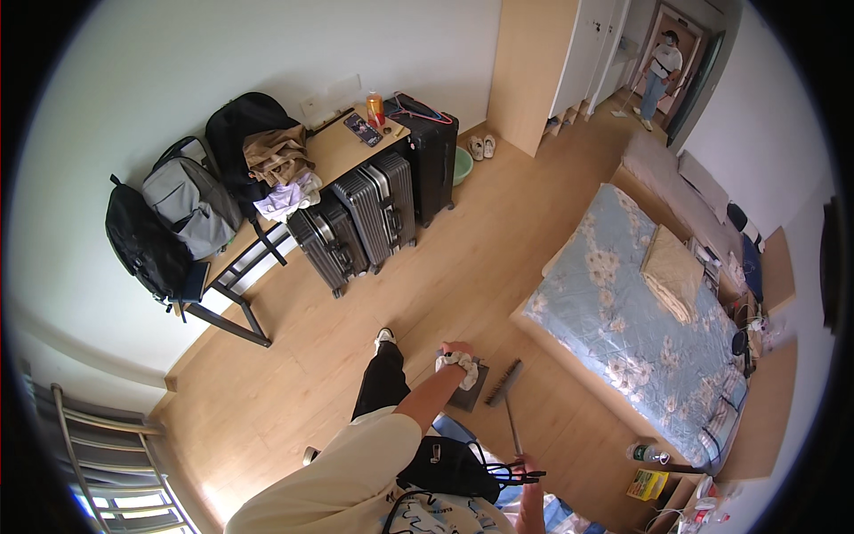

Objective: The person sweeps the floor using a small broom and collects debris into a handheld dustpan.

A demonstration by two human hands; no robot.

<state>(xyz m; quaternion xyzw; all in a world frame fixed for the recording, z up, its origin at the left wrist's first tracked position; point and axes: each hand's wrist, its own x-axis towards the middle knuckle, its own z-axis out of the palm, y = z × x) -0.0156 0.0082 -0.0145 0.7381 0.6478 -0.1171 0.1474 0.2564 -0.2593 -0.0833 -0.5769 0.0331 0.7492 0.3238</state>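
Observation:
My left hand (458, 348), a white scrunchie (460, 368) around its wrist, is closed at the top of a grey dustpan (475, 390); its grip is partly hidden by the wrist. Lower in the view, my right hand (527, 463) grips the thin handle (513, 427) of a broom. The broom's grey bristled head (504, 382) is just right of the dustpan, with a small gap between them. Wood-look floor (427, 287) lies beneath both tools. A black bag (448, 467) with dangling cords hangs at my front and hides part of my right arm.
A bed (594, 294) with a blue floral cover stands right. Several suitcases (377, 207) stand by a narrow table (333, 160) bearing backpacks (193, 203) and clothes. A plastic bottle (647, 454) lies beside the bed. Another person (657, 77) stands near the far door with a long-handled tool.

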